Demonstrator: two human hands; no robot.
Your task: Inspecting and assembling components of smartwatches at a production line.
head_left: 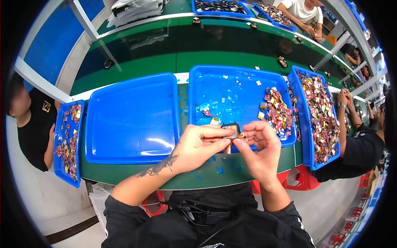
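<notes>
My left hand (200, 144) is closed, its thumb and fingers pinching a small black-rimmed housing (231, 127) with a pale inside. Opposite it, my right hand (261, 146) has thumb and forefinger closed on a tiny part with a reddish-brown wire-like piece (240, 136) at the housing's near edge. The fingertips partly cover both pieces, so how they join is hidden. Both hands are over the near edge of a blue tray (231, 71). In that tray's right side lies a pile of small red, white and yellow wired parts (276, 111).
Left of it is a bare blue tray (132, 120). A narrow blue bin (316, 120) full of similar parts stands right, another bin (68, 140) far left. Beyond runs a green conveyor belt (165, 53) with scattered small parts. Co-workers sit at left, right and across.
</notes>
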